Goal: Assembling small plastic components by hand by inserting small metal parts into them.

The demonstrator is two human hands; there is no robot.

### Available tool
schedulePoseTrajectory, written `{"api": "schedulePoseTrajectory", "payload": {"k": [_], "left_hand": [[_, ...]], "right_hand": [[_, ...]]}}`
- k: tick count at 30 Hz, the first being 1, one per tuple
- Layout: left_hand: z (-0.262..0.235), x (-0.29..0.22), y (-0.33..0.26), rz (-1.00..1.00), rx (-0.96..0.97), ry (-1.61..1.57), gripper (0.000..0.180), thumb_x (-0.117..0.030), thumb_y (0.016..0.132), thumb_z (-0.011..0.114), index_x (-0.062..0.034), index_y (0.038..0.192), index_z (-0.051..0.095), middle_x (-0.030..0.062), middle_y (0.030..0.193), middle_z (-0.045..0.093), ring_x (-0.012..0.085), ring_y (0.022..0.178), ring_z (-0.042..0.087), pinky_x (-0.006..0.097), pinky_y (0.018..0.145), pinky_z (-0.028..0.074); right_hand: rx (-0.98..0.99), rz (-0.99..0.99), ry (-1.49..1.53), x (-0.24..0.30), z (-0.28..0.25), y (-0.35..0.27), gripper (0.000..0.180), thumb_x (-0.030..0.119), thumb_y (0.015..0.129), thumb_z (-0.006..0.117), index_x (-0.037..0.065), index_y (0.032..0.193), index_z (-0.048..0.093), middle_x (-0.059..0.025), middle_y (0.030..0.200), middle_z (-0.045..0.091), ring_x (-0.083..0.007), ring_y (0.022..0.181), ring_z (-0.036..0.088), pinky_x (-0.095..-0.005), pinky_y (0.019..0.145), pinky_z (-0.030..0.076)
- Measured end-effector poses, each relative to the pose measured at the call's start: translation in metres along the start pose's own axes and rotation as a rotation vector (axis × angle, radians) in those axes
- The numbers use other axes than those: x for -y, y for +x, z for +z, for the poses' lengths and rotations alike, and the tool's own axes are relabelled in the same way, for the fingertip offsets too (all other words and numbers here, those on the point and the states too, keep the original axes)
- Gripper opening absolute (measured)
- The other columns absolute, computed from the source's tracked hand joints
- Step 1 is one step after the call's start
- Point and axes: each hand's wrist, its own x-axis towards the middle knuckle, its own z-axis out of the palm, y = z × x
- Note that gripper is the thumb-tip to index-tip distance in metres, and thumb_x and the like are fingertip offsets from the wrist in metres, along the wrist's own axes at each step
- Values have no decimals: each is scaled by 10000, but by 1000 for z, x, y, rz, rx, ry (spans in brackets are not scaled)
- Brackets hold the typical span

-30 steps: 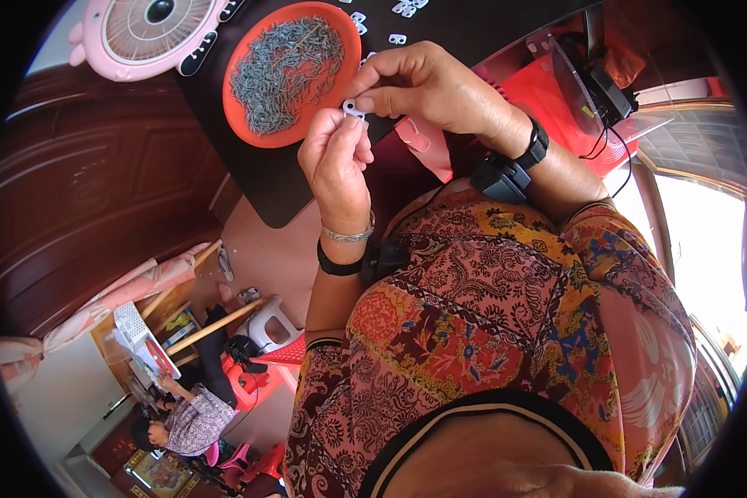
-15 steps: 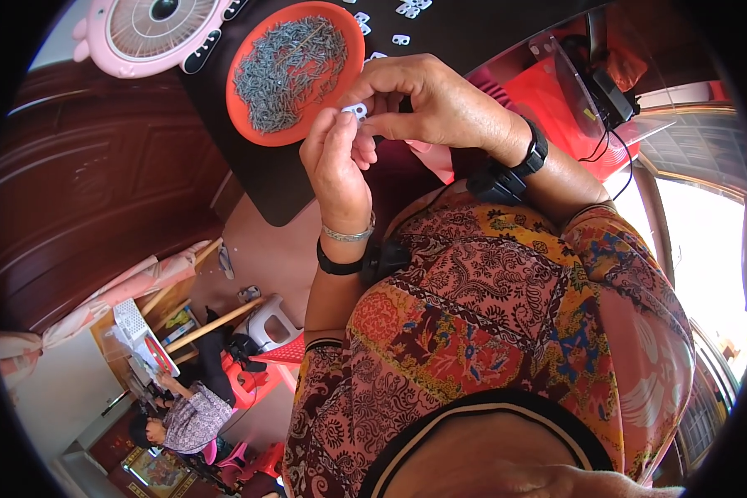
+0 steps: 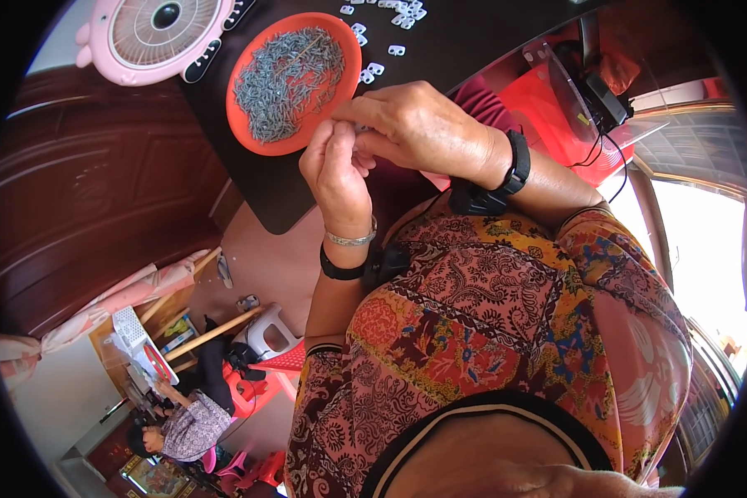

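Note:
My left hand (image 3: 340, 183) is closed, its thumb and fingers pinching a small white plastic piece (image 3: 358, 128), which is nearly all hidden now. My right hand (image 3: 423, 129) bends over it from the right, fingertips pressed against the left fingertips at the piece. Whether the right fingers hold something small as well is hidden. Just beyond both hands lies an orange-red plate (image 3: 350, 62) heaped with grey metal screws (image 3: 278, 91). More white two-holed pieces (image 3: 397, 51) are scattered on the dark table (image 3: 473, 37) to the plate's right.
A pink fan (image 3: 166, 37) stands at the far left of the table. On the right are a red container (image 3: 544, 112) and a black device (image 3: 606, 100) with cables. In the lower left, another person (image 3: 195, 423) sits near red plastic stools.
My right hand has turned over and closed in against the left fingertips, covering the white piece that showed before. The view has shifted slightly, showing more loose pieces.

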Motion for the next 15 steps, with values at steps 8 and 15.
{"api": "schedulePoseTrajectory", "payload": {"k": [8, 15], "left_hand": [[-4, 4, -2, 47, -20, 2, 268, -151, 917, 485, -26, 686, 539, -12, 574, 491, 48, 487, 425, 192, 446, 309], [-7, 0, -4, 27, -36, -33, 270, -161, 921, 479, -21, 704, 558, -6, 578, 503, 55, 488, 427, 199, 456, 313]], "right_hand": [[-6, -40, -96, -6, 12, -1, 261, 82, 738, 647, 14, 985, 597, -118, 731, 614, -295, 650, 625, -369, 583, 513], [-14, -67, -68, -1, 13, 2, 277, 78, 738, 643, 12, 1004, 600, -119, 735, 615, -293, 655, 628, -368, 584, 517]]}}
